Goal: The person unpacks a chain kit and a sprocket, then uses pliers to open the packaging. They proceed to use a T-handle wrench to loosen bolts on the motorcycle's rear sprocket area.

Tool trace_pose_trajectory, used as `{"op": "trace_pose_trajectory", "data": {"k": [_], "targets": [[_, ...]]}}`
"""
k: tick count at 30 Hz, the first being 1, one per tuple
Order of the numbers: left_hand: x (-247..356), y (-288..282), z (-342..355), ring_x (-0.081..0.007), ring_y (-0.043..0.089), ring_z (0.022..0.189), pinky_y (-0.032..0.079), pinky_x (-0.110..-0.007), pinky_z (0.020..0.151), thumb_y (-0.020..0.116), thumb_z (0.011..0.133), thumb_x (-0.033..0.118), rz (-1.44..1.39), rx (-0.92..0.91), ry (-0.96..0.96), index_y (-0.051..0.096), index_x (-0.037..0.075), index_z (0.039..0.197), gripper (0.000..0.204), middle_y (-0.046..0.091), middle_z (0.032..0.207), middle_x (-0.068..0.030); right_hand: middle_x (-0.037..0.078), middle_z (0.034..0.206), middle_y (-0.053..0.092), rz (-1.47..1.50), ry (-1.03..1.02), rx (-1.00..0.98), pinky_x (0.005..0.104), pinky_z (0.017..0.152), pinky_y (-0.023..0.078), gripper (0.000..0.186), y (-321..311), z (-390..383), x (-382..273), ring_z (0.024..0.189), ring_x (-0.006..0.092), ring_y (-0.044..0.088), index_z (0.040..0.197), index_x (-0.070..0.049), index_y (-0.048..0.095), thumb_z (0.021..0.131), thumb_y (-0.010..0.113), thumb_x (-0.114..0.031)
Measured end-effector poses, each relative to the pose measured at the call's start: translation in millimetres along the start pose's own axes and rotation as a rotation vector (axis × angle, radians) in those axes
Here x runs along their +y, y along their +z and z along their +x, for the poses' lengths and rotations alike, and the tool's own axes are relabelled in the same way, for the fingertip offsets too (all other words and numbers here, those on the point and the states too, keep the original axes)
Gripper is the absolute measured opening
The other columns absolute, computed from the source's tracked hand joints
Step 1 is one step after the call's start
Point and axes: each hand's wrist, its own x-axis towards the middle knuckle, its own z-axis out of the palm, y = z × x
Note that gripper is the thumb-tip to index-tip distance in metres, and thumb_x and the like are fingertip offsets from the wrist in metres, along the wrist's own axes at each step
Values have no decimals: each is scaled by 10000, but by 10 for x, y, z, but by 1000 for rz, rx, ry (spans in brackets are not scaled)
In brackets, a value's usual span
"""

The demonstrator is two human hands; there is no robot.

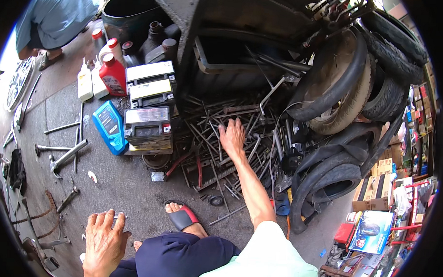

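The right hand (232, 138) reached over a tool heap (202, 135), fingers part-spread, grip unclear. The left hand (103, 243) curved its fingers by a metal piece (121, 215), hold uncertain.

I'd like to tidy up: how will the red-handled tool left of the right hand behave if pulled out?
The red-handled tool probably feels stiff, as it looks like metal. Its splayed handles may swing about a pivot. It might snag on the metal rods crowding it.
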Motion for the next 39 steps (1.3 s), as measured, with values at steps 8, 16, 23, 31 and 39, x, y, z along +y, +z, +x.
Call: {"op": "trace_pose_trajectory", "data": {"k": [8, 16, 23, 31, 39], "targets": [[-131, 294, 136, -271, 580, 924, 411, -401, 818, 707, 780, 257, 33, -240, -112, 601, 74, 1022, 321, 595, 912, -97, 279, 1110, 559, 54, 270, -294, 522, 898, 420, 444, 269, 132, 249, 1011, 442, 567, 953, 28, 665, 897, 521, -388], [-268, 320, 203, -285, 589, 920, 432, -418, 815, 700, 783, 258, -70, -232, -153, 603, 67, 1035, 331, 600, 915, -111, 236, 983, 602, 149, 264, -569, 472, 807, 488, 439, -477, -1136, 175, 915, 394, 612, 855, -9, 715, 774, 634, -433], [-367, 420, 344, -287, 589, 920, 432, -419, 808, 685, 804, 272, -58, -259, -121, 598, 72, 999, 293, 603, 909, -115, 194, 915, 646, 262, 374, -624, 431, 783, 494, 303, -362, -1922, 301, 865, 359, 637, 815, -15, 715, 771, 707, -314], [-506, 498, 143, -302, 598, 896, 436, -422, 789, 675, 814, 272, -99, -226, -148, 601, 63, 992, 284, 603, 888, -123, 211, 906, 629, 156, 240, -64, 484, 747, 494, 161, -265, -598, 549, 868, 404, 622, 914, -5, 615, 843, 590, -147], [-432, 411, 16, -314, 600, 909, 448, -433, 793, 677, 817, 276, -125, -228, -217, 595, 56, 976, 284, 598, 880, -132, 284, 1069, 624, 71, 670, -326, 434, 919, 471, 475, 128, 207, 914, 1059, 413, 593, 1137, 46, 459, 729, 650, -107]]}}
